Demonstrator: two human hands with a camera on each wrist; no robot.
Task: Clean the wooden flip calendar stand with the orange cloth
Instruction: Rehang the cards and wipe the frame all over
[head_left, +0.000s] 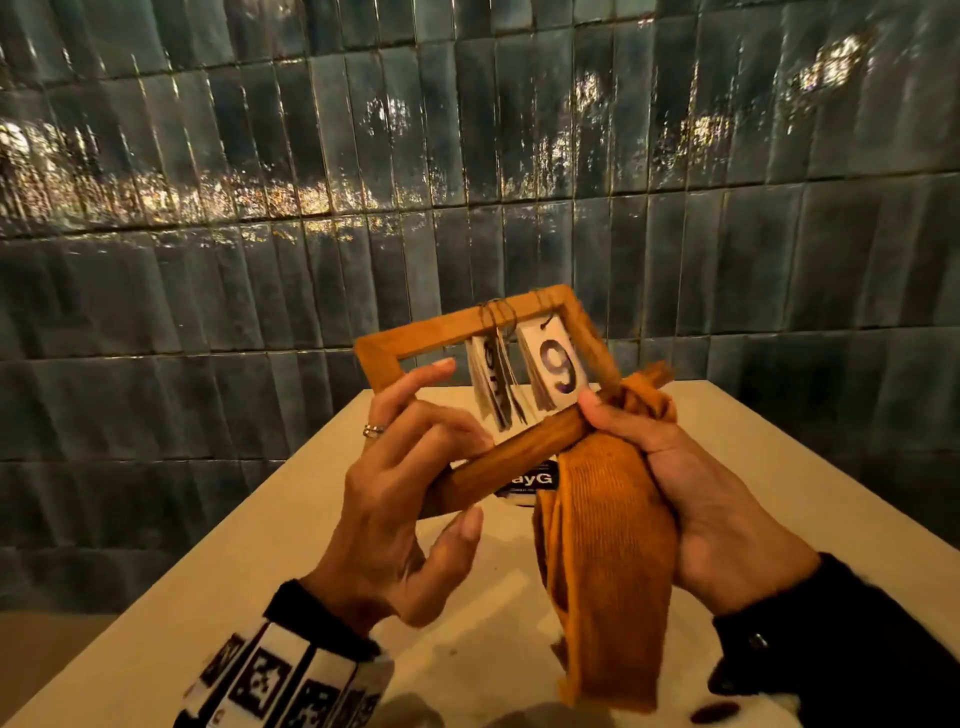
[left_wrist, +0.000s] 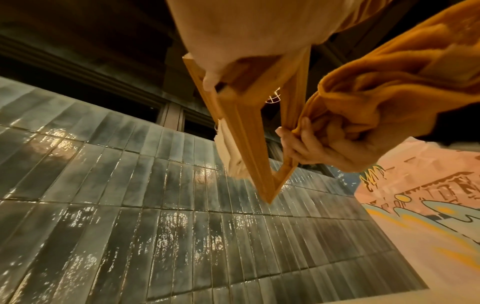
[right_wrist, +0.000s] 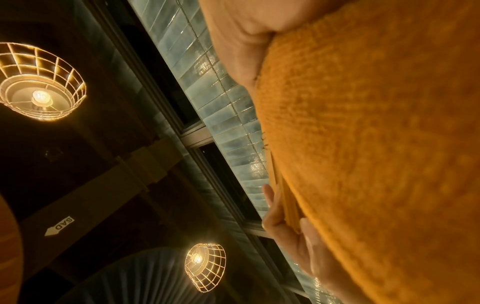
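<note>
Counting at frame centre, you have one wooden flip calendar stand (head_left: 485, 387) held tilted above the table (head_left: 260, 530), with two card stacks, the right showing 9 (head_left: 557, 366). Your left hand (head_left: 400, 499) curls around its lower bar. Your right hand (head_left: 691, 488) pinches one orange cloth (head_left: 602, 561) against the bar's right end. A dark label (head_left: 527, 480) underneath is half hidden. Lower edge crops both sleeves.

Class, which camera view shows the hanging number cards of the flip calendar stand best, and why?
The head view: the number cards face the camera, a 9 readable, hanging inside the wooden frame. The left wrist view shows the cards only edge-on beside the frame. The right wrist view shows none; the orange cloth fills it.
</note>
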